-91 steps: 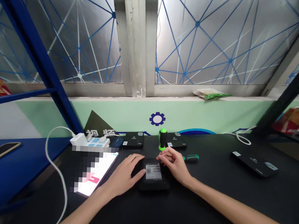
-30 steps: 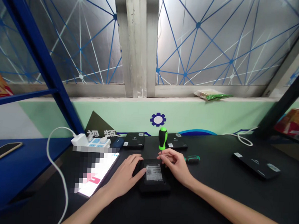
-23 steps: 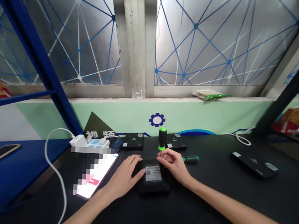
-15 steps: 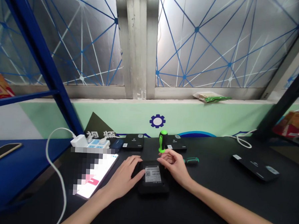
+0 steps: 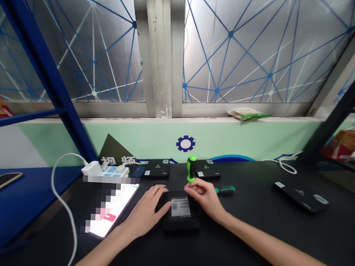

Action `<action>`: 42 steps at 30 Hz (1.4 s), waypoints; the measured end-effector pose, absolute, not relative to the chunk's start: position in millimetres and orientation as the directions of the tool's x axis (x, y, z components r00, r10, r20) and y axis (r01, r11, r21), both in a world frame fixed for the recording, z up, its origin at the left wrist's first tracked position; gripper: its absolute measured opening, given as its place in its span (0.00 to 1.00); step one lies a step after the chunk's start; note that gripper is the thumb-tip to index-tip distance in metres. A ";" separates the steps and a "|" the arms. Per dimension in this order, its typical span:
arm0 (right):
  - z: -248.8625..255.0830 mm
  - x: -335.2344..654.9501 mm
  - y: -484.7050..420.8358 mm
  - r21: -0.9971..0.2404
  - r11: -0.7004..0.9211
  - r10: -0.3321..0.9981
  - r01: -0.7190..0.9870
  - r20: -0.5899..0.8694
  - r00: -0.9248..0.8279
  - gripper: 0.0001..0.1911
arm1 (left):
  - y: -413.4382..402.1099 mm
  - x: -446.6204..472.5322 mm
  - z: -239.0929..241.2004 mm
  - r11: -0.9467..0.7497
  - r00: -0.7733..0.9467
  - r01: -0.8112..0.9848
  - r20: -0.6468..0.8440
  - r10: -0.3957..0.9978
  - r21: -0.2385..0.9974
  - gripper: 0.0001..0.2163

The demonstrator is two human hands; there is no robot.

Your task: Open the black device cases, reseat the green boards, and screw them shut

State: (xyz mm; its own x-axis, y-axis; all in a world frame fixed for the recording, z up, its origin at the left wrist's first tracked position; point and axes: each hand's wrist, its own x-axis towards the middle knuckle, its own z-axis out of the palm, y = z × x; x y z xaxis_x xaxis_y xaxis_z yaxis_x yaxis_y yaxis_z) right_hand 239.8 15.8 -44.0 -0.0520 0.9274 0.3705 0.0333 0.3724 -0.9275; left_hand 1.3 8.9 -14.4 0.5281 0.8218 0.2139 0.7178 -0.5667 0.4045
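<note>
A small black device (image 5: 181, 224) with a white label lies on the black table (image 5: 249, 240) in front of me. My left hand (image 5: 147, 213) rests flat against its left side, fingers stretched out. My right hand (image 5: 205, 198) pinches the shaft of a screwdriver with a green and black handle (image 5: 191, 168). The screwdriver stands upright, its tip at the device's far right corner.
A lit phone (image 5: 110, 211) lies left of the device, with a white power strip (image 5: 105, 171) and cable behind it. Two black devices (image 5: 157, 168) sit by the wall, another (image 5: 301, 194) at right. A second green screwdriver (image 5: 225, 189) lies behind my right hand. Another phone (image 5: 0, 181) rests on the blue shelf.
Hands and screwdriver stay on the device; only small shifts of my fingers on the shaft and slight movement of my head.
</note>
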 end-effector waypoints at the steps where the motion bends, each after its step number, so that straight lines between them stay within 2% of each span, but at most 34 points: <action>1: -44.3 239.5 16.7 -0.935 0.355 0.934 0.000 0.355 -0.041 0.16 | 9.1 1.3 -14.5 -0.566 0.526 0.719 0.216 0.823 0.403 0.17; 4: -42.4 239.2 16.0 -0.946 0.317 0.947 -0.072 0.320 -0.026 0.18 | 10.2 1.0 -15.4 -0.564 0.528 0.722 0.207 0.823 0.402 0.17; 11: -35.2 240.3 6.8 -0.928 0.372 0.917 -0.018 0.371 -0.147 0.16 | 11.1 -0.4 -17.0 -0.569 0.536 0.720 0.201 0.820 0.397 0.17; 14: -39.1 238.8 9.8 -0.934 0.356 0.930 0.001 0.355 -0.097 0.17 | 10.1 0.2 -15.6 -0.572 0.536 0.716 0.210 0.818 0.401 0.17; 19: -44.1 236.7 15.8 -0.947 0.298 0.952 -0.119 0.303 -0.033 0.22 | 9.7 1.0 -14.8 -0.586 0.538 0.709 0.235 0.809 0.393 0.16; 25: -41.7 239.2 11.9 -0.946 0.319 0.942 -0.055 0.322 -0.092 0.19 | 10.2 0.6 -16.3 -0.587 0.535 0.712 0.245 0.809 0.384 0.16; 30: -38.4 239.6 9.1 -0.925 0.379 0.918 0.019 0.374 -0.133 0.20 | 10.2 1.3 -17.1 -0.581 0.524 0.715 0.251 0.814 0.389 0.15; 38: -42.1 236.4 14.6 -0.951 0.285 0.956 -0.123 0.292 -0.038 0.20 | 10.5 2.0 -17.6 -0.572 0.510 0.720 0.259 0.820 0.394 0.13; 42: -37.6 239.9 10.2 -0.944 0.326 0.932 -0.058 0.331 -0.145 0.17 | 10.2 1.3 -17.2 -0.566 0.512 0.721 0.242 0.824 0.399 0.14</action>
State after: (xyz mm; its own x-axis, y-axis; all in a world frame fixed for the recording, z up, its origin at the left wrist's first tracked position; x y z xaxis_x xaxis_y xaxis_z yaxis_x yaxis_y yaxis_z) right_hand 239.9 10.2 -37.6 -0.1447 0.9325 0.3310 -0.0583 0.3259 -0.9436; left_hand 1.3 10.2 -17.2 0.5122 0.8241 0.2419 0.7214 -0.5657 0.3994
